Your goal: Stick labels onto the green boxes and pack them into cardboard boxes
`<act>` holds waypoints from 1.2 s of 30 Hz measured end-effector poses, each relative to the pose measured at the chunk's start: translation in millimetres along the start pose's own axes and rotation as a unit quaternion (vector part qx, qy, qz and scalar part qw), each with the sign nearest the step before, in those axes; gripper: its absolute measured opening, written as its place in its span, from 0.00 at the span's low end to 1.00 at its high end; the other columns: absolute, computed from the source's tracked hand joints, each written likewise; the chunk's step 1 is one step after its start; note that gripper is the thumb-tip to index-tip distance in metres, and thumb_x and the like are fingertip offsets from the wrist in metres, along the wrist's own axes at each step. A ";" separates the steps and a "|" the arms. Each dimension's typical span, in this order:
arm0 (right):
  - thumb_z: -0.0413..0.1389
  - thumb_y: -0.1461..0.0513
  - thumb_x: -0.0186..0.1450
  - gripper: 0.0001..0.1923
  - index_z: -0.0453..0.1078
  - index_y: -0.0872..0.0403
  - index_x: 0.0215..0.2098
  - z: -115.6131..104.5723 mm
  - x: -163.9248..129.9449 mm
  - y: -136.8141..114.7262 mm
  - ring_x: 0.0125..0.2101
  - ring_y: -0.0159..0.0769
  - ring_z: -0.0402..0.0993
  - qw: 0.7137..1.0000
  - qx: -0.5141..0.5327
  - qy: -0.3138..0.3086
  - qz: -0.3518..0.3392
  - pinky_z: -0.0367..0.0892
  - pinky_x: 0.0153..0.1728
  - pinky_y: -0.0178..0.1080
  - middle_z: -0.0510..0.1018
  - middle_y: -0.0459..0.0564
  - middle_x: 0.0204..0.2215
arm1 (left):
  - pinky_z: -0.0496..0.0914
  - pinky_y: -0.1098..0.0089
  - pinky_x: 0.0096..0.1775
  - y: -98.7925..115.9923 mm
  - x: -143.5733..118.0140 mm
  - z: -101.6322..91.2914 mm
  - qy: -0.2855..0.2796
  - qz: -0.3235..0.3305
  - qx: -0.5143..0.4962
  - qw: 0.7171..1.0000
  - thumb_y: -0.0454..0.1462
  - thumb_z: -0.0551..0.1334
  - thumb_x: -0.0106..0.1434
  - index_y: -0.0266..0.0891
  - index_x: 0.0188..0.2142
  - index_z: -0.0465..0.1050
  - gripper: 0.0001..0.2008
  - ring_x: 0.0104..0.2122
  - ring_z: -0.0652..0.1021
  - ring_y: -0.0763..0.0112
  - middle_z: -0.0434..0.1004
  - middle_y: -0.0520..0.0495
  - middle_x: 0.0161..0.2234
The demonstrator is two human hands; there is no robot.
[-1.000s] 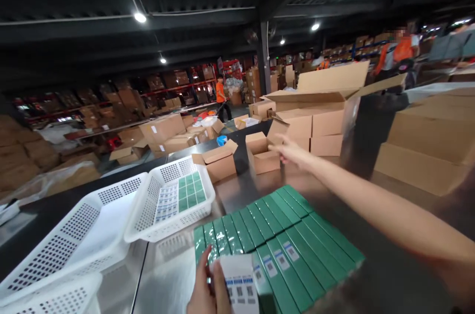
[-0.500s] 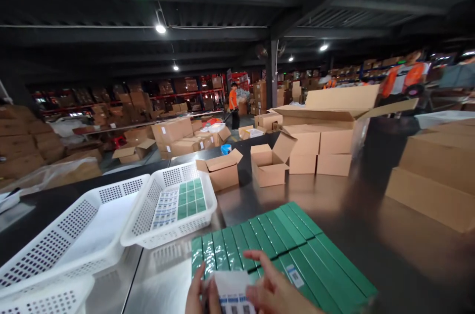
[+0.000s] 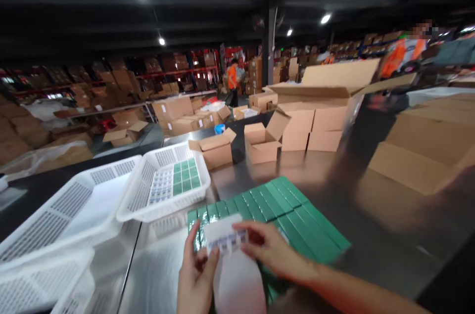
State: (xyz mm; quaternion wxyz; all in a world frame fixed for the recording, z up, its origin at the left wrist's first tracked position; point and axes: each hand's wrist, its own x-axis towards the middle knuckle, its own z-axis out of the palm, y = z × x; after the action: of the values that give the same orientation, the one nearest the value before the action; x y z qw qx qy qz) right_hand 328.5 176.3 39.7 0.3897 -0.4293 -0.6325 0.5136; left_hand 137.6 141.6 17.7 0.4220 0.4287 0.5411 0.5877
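While both hands, left hand [image 3: 195,274] and right hand [image 3: 272,249], grip it, the white label sheet [image 3: 232,259] shows blue-printed stickers.

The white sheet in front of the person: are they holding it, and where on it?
Yes. Both hands grip the white label sheet near its top: left hand at the left edge, right hand at the upper right.

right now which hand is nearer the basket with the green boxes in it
Left. The left hand holds the label sheet just below the basket; the right hand grips the sheet's other side, farther from it, over the green boxes.
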 end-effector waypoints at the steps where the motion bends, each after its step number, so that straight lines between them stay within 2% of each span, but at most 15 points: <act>1: 0.64 0.53 0.56 0.27 0.76 0.54 0.52 -0.4 2.3 0.0 0.29 0.32 0.67 0.999 0.034 -0.008 0.010 0.64 0.30 0.36 0.76 0.46 0.30 | 0.71 0.71 0.30 5.0 -1.5 -3.6 -0.018 -0.005 0.000 1.000 0.55 0.68 0.57 0.41 0.69 0.55 0.46 0.25 0.77 0.67 0.76 0.53 0.25; 2: 0.65 0.52 0.55 0.29 0.75 0.54 0.53 -0.8 4.6 1.0 0.31 0.33 0.69 0.997 0.070 -0.021 0.024 0.65 0.32 0.36 0.76 0.47 0.34 | 0.71 0.72 0.31 9.1 -1.8 -6.7 -0.043 -0.007 0.004 0.999 0.53 0.69 0.58 0.42 0.69 0.54 0.46 0.26 0.77 0.68 0.77 0.53 0.26; 5: 0.69 0.53 0.53 0.31 0.74 0.53 0.53 -2.6 9.7 5.9 0.33 0.33 0.70 0.991 0.117 -0.040 0.058 0.67 0.35 0.37 0.77 0.48 0.35 | 0.67 0.75 0.28 14.6 2.1 -12.5 -0.052 0.005 0.032 0.998 0.49 0.68 0.60 0.42 0.67 0.60 0.39 0.24 0.72 0.74 0.76 0.54 0.26; 8: 0.68 0.53 0.54 0.28 0.74 0.52 0.52 -4.6 8.7 6.3 0.30 0.32 0.69 0.992 0.110 -0.030 0.053 0.67 0.33 0.36 0.76 0.47 0.33 | 0.69 0.75 0.31 17.4 4.8 -15.7 -0.086 -0.012 0.027 0.996 0.46 0.68 0.61 0.41 0.65 0.63 0.35 0.26 0.74 0.73 0.79 0.53 0.27; 10: 0.68 0.54 0.54 0.28 0.74 0.52 0.51 -5.3 5.4 4.3 0.29 0.31 0.68 0.994 0.093 -0.025 0.049 0.67 0.32 0.36 0.75 0.45 0.31 | 0.71 0.73 0.35 20.9 4.6 -17.0 -0.114 -0.026 0.009 0.993 0.44 0.68 0.61 0.41 0.65 0.64 0.34 0.29 0.77 0.72 0.82 0.50 0.32; 13: 0.67 0.54 0.56 0.26 0.73 0.53 0.51 -5.5 0.8 1.6 0.31 0.32 0.71 0.995 0.073 -0.036 0.063 0.69 0.35 0.37 0.76 0.45 0.31 | 0.73 0.70 0.39 25.1 4.3 -17.6 -0.123 -0.044 -0.020 0.991 0.41 0.70 0.58 0.41 0.63 0.66 0.34 0.34 0.79 0.69 0.84 0.47 0.37; 16: 0.67 0.51 0.56 0.23 0.76 0.52 0.47 -5.8 -2.7 -0.6 0.32 0.33 0.73 0.996 0.058 -0.036 0.058 0.72 0.36 0.38 0.76 0.48 0.36 | 0.73 0.68 0.39 25.7 5.1 -17.3 -0.107 -0.084 -0.034 0.990 0.41 0.73 0.52 0.38 0.51 0.77 0.27 0.33 0.80 0.66 0.84 0.48 0.31; 18: 0.67 0.50 0.56 0.20 0.79 0.51 0.43 -6.3 -5.2 -2.8 0.32 0.31 0.71 0.999 0.024 -0.005 0.027 0.71 0.33 0.37 0.74 0.50 0.42 | 0.72 0.69 0.36 25.5 5.5 -17.6 -0.100 -0.103 -0.014 0.989 0.42 0.74 0.50 0.37 0.40 0.80 0.19 0.30 0.79 0.67 0.83 0.47 0.29; 21: 0.64 0.50 0.59 0.15 0.81 0.51 0.39 -7.5 -9.8 -7.2 0.32 0.31 0.71 0.999 -0.024 0.027 -0.008 0.69 0.31 0.35 0.72 0.51 0.44 | 0.67 0.73 0.31 27.2 5.0 -19.4 -0.083 -0.039 0.073 0.993 0.41 0.72 0.52 0.39 0.31 0.81 0.10 0.27 0.74 0.72 0.78 0.49 0.29; 24: 0.64 0.51 0.59 0.17 0.78 0.51 0.42 -9.7 -15.2 -10.9 0.28 0.32 0.70 0.999 -0.010 0.020 0.028 0.66 0.29 0.36 0.76 0.47 0.31 | 0.66 0.72 0.34 28.4 3.7 -20.5 -0.071 0.061 0.154 0.984 0.42 0.71 0.54 0.40 0.27 0.80 0.08 0.31 0.72 0.71 0.75 0.48 0.34; 25: 0.65 0.50 0.58 0.19 0.76 0.52 0.43 -10.7 -17.3 -11.8 0.27 0.32 0.70 0.999 -0.001 0.020 0.044 0.66 0.29 0.36 0.76 0.45 0.27 | 0.67 0.72 0.35 27.9 3.0 -19.8 -0.081 0.055 0.152 0.983 0.43 0.70 0.55 0.40 0.27 0.79 0.09 0.32 0.72 0.70 0.74 0.47 0.34; 27: 0.66 0.49 0.58 0.19 0.74 0.53 0.40 -13.2 -21.9 -13.8 0.27 0.33 0.70 0.998 -0.017 0.033 0.044 0.65 0.29 0.36 0.76 0.45 0.25 | 0.67 0.71 0.34 25.9 1.0 -16.1 -0.119 -0.020 0.115 0.986 0.46 0.68 0.57 0.38 0.29 0.77 0.13 0.30 0.72 0.70 0.74 0.48 0.30; 30: 0.63 0.50 0.62 0.14 0.74 0.52 0.33 -18.4 -29.0 -17.4 0.35 0.36 0.73 0.993 -0.099 0.047 -0.047 0.67 0.36 0.38 0.79 0.49 0.33 | 0.63 0.73 0.28 23.5 -3.3 -7.2 -0.139 -0.127 0.059 0.980 0.51 0.70 0.53 0.37 0.30 0.74 0.19 0.24 0.69 0.73 0.71 0.52 0.24; 33: 0.62 0.51 0.65 0.12 0.76 0.50 0.34 -26.9 -32.3 -20.4 0.40 0.38 0.74 0.987 -0.106 0.038 -0.116 0.68 0.43 0.42 0.79 0.51 0.37 | 0.62 0.74 0.25 24.2 -6.4 -0.9 -0.135 -0.158 0.028 0.978 0.50 0.73 0.48 0.36 0.28 0.73 0.21 0.21 0.68 0.75 0.71 0.53 0.22; 36: 0.63 0.49 0.64 0.13 0.75 0.50 0.33 -42.9 -28.5 -20.1 0.35 0.37 0.74 0.990 -0.029 0.084 -0.106 0.70 0.39 0.41 0.78 0.49 0.33 | 0.60 0.76 0.22 23.6 -4.7 -2.9 -0.111 -0.165 0.026 0.980 0.49 0.72 0.49 0.37 0.29 0.72 0.19 0.19 0.67 0.76 0.71 0.54 0.20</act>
State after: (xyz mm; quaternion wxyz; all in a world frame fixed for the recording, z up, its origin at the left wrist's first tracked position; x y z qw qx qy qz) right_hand 375.1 160.8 65.3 0.4810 -0.4124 -0.6546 0.4125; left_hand 135.4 134.8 40.9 0.5592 0.4065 0.5695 0.4446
